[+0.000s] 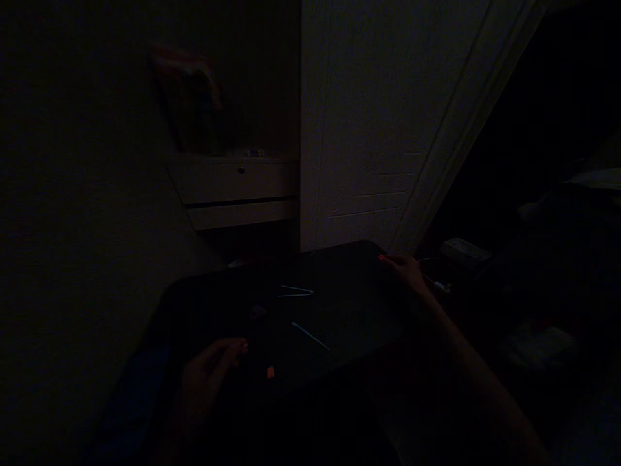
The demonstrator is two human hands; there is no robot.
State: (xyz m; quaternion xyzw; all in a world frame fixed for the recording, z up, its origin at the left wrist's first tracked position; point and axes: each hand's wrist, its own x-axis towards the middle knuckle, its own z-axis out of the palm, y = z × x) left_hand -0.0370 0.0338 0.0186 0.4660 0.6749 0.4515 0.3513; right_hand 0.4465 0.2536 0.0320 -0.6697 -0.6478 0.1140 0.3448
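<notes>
The room is very dark, so details are faint. My right hand (407, 270) reaches to the far right corner of the dark table (349, 304), fingertips pinched on a small red piece (381, 257) whose kind I cannot make out. Near the table's left front, the fingers of my left hand (208, 369) are pinched together; a small pinkish spot shows at their tips, too dim to name. Beside that hand lies a small orange block-like piece (270, 372). A thin pale stick (310, 336) rests mid-table, with two more sticks (295, 296) behind it, meeting at one end.
A dim dark lump (258, 313) sits on the table's left half. Behind stand a drawer unit (233, 184) and a pale panelled door (359, 129). To the right are a box (466, 251) and a white cable (436, 282). Blue fabric (133, 401) lies at lower left.
</notes>
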